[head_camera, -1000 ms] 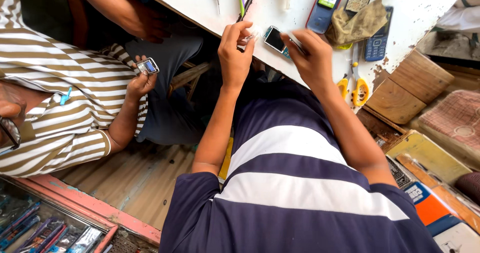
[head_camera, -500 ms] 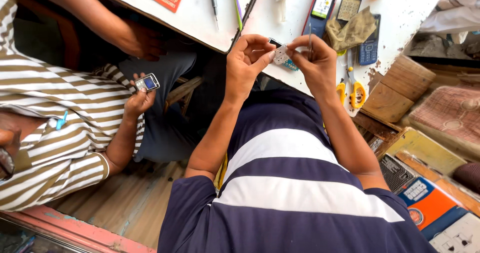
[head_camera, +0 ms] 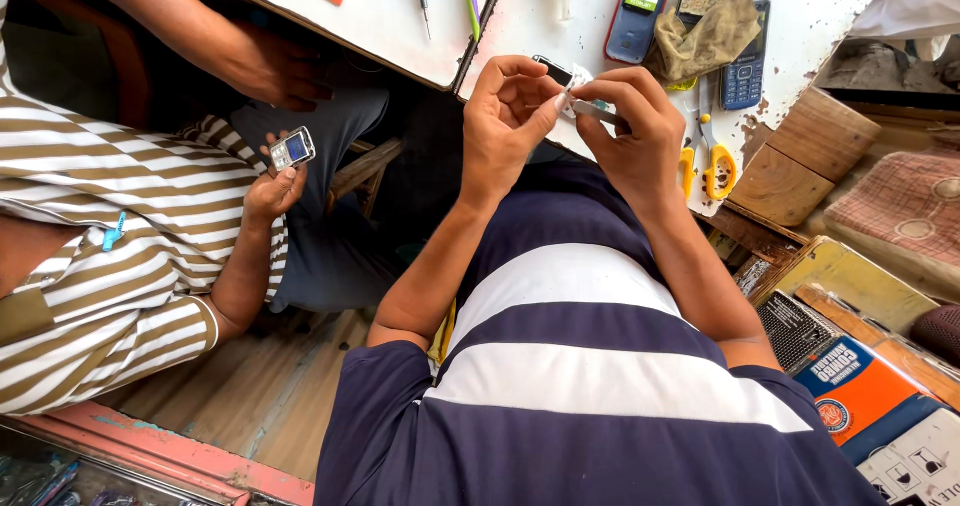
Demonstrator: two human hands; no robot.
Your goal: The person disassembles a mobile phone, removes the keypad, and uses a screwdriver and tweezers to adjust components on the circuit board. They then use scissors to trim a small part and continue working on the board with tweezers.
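1. The left hand (head_camera: 510, 116) and right hand (head_camera: 625, 121) meet fingertip to fingertip, both pinched on a small phone part (head_camera: 572, 94) held just over the bench (head_camera: 560, 26) edge.
2. Just right of the right hand lie yellow-handled scissors (head_camera: 715, 161) at the chipped edge.
3. Beyond the hands lie a rag (head_camera: 710, 36) and phones (head_camera: 640, 6); bare bench shows between them.
4. Far left, another person's hand (head_camera: 270, 186) holds a small phone (head_camera: 292, 149).

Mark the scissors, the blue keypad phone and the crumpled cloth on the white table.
scissors (head_camera: 712, 166), head view, on the yellow handle loop.
blue keypad phone (head_camera: 745, 71), head view, on its keypad.
crumpled cloth (head_camera: 705, 36), head view, on its middle fold.
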